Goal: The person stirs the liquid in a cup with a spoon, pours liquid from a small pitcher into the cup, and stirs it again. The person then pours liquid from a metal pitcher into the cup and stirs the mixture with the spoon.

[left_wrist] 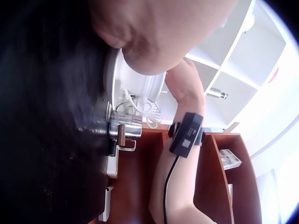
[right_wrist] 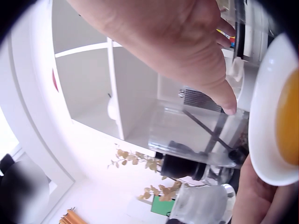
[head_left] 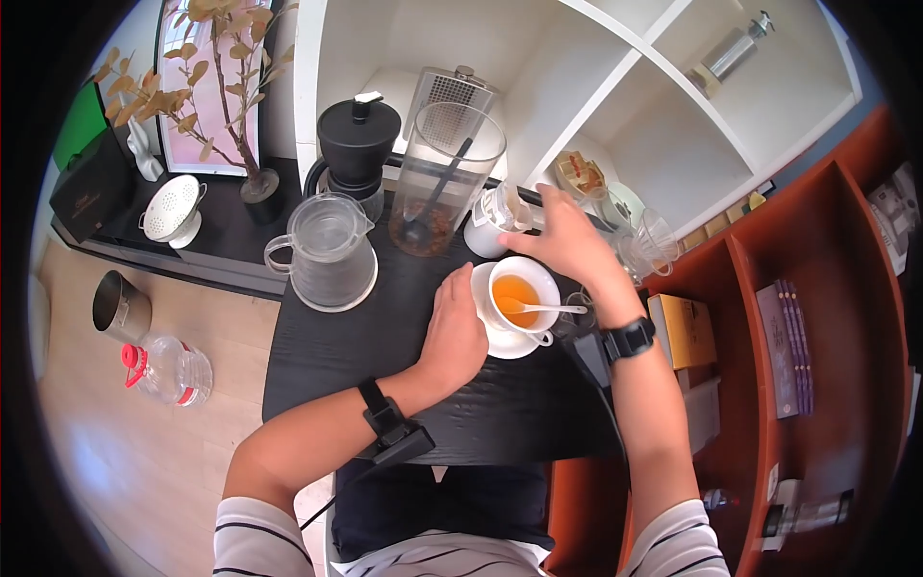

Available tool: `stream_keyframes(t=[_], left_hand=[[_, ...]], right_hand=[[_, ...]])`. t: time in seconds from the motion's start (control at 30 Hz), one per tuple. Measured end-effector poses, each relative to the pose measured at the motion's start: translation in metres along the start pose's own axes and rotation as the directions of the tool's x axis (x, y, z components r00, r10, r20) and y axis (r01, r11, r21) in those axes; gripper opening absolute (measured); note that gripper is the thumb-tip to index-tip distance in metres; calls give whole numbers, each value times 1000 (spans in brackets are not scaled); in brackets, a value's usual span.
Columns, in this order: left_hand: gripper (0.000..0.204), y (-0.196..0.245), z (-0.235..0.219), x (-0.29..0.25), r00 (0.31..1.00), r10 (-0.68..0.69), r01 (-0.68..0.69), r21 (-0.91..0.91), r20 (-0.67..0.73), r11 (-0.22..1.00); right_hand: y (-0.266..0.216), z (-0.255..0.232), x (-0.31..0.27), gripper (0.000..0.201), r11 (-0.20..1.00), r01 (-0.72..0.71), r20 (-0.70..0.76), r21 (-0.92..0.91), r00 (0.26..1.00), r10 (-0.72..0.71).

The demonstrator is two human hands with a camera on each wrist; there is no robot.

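A white cup (head_left: 538, 279) of amber liquid stands on a white saucer (head_left: 505, 344), with a white spoon (head_left: 543, 308) resting in it. My left hand (head_left: 456, 325) lies on the black table at the saucer's left edge, fingers extended forward and close together. Behind the cup, my right hand (head_left: 575, 238) reaches with thumb and fingers spread beside a small white container (head_left: 486, 231) with pale packets in its top. In the right wrist view the thumb (right_wrist: 226, 100) points down near this container, apart from the other fingers.
A lidded glass pitcher (head_left: 332, 252), a black-topped grinder (head_left: 358, 139) and a tall clear vessel (head_left: 447, 168) holding a dark utensil stand at the back left. Clear glassware (head_left: 654, 242) is at the right, near the red-brown shelf (head_left: 745, 279). White cubbies (head_left: 577, 106) rise behind.
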State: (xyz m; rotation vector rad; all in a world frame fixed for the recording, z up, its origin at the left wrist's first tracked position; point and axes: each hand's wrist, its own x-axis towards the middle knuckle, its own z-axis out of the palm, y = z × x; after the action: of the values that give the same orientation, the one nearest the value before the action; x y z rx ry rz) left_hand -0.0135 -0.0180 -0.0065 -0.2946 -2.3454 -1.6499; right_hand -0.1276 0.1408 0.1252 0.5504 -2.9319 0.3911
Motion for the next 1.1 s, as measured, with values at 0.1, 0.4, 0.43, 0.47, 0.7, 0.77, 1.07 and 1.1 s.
stream_keyframes(t=[0.1,0.4,0.43,0.47,0.7,0.77,1.07,1.1], left_hand=[[62,-2,-2,5,1000,2,-1,42,-23,999],[51,-16,-5,17,1000,-16,18,133,-20,991],[50,-16,-6,18,1000,-22,24,117,-18,993],[50,-16,-7,19,1000,-18,18,125,-3,992],[57,-11,-11,21,994,-111,111,64,-2,992],[57,-7,-12,22,993,-118,117,73,1,990],[54,-22,-9,23,995,-67,77,142,-69,987],[54,-22,-9,24,996,-66,75,143,-68,987]], right_hand=[[-5,-24,-38,78,1000,15,-170,5,985,-14],[-9,6,-187,10,845,-112,-381,524,856,350],[-9,14,-199,10,816,-127,-350,564,858,375],[-9,20,-209,11,790,-148,-322,595,857,403],[28,43,-250,16,820,-307,-430,483,733,527],[36,45,-249,22,825,-404,-420,394,719,553],[53,56,-216,22,856,-271,-354,441,823,443],[53,56,-211,22,855,-271,-355,442,822,444]])
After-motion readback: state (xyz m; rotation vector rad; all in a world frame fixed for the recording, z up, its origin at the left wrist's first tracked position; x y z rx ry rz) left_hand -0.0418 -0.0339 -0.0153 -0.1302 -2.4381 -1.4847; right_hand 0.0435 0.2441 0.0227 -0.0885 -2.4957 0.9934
